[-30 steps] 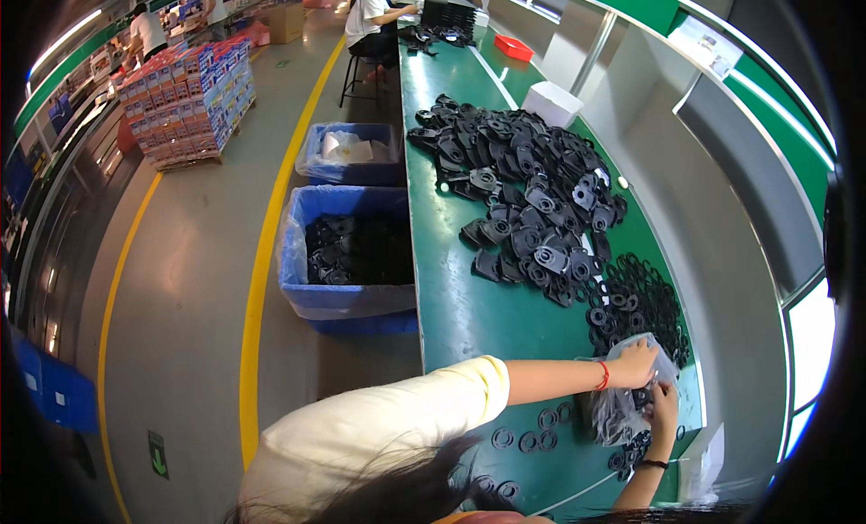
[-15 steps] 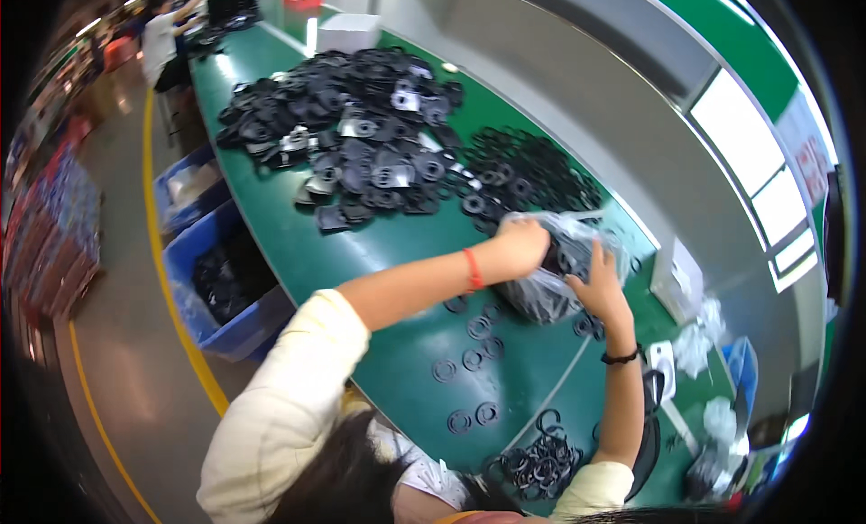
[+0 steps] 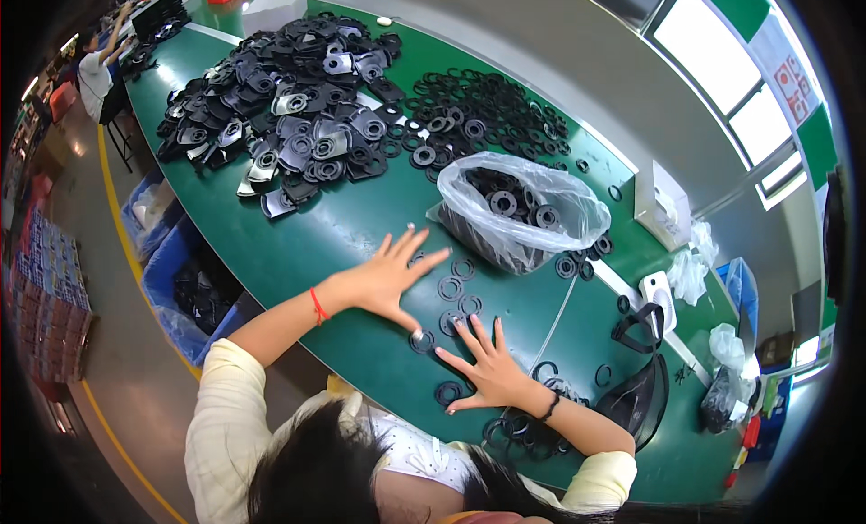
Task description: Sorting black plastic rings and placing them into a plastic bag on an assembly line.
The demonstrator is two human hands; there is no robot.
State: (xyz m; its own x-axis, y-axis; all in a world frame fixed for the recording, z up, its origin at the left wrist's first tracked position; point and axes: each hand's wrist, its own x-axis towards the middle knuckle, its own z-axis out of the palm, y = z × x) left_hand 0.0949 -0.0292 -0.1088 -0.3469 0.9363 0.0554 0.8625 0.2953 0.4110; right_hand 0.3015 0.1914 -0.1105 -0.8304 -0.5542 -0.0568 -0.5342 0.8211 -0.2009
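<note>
Both hands are spread over the green table among loose black rings. My left hand (image 3: 383, 280), with a red cord at the wrist, is open, its thumb tip at a black ring (image 3: 422, 342). To its right and nearer me, my right hand (image 3: 494, 371), with a dark band, is also open, a fingertip at another ring. Several flat rings (image 3: 451, 288) lie between and beyond the hands. Past them stands a clear plastic bag (image 3: 585, 216), its mouth wide, filled with black rings. Thinner black rings (image 3: 514, 431) are heaped near my right forearm, which partly hides them.
A large pile of black plates with round holes (image 3: 289, 132) covers the far left; a ring pile (image 3: 487, 109) lies beside it. Blue bins (image 3: 176, 298) stand below the left edge. At right are a white device (image 3: 658, 298) and black bag (image 3: 636, 398). A person (image 3: 95, 82) works far left.
Both hands have come out of the plastic bag toward me and spread over the loose rings. The bag now stands with its mouth wide and nobody touching it. The view has shifted.
</note>
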